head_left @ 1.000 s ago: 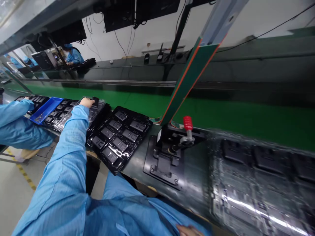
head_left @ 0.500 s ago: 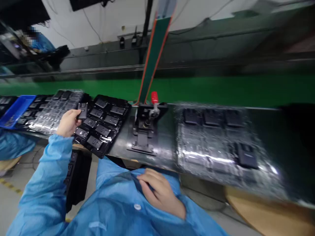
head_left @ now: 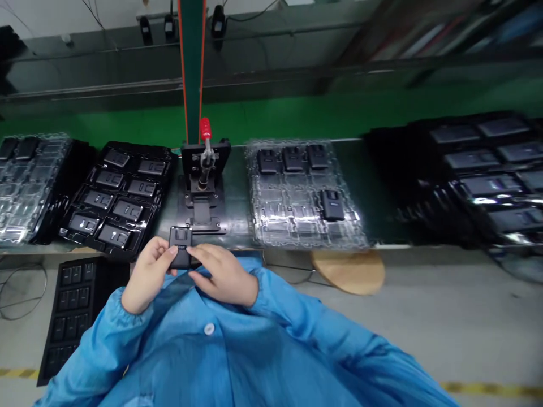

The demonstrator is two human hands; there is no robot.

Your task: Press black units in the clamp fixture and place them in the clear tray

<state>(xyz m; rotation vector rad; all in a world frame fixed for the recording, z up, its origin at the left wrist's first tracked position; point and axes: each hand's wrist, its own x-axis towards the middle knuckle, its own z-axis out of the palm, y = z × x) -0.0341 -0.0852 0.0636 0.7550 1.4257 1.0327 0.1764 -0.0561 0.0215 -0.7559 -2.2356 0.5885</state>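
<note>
In the head view, my left hand (head_left: 149, 271) pinches a small black plastic case (head_left: 181, 239) by its left side, in front of my body near the table's edge. Small light lettering shows on its face. My right hand (head_left: 223, 275) meets the case's right edge with its fingertips; the fingers are stretched and the thumb is apart below. Just beyond the case stands a black clamp fixture (head_left: 202, 198) with a red-tipped lever (head_left: 206, 129). To its left lies a black tray (head_left: 142, 223) of dark rectangular parts. Right of the fixture, a clear blister tray (head_left: 271, 212) bears several similar black cases.
Another clear tray (head_left: 40, 186) lies on a dark stack at far left. Stacked black trays (head_left: 449, 195) take up the far right. Below the table are a dark tray of parts (head_left: 70, 302) and a round wooden stool top (head_left: 350, 271). A green post (head_left: 193, 68) rises behind the fixture.
My left hand has brought the black case from above the left trays to in front of my body. My right hand has moved from my lap to the case. The view has swung right.
</note>
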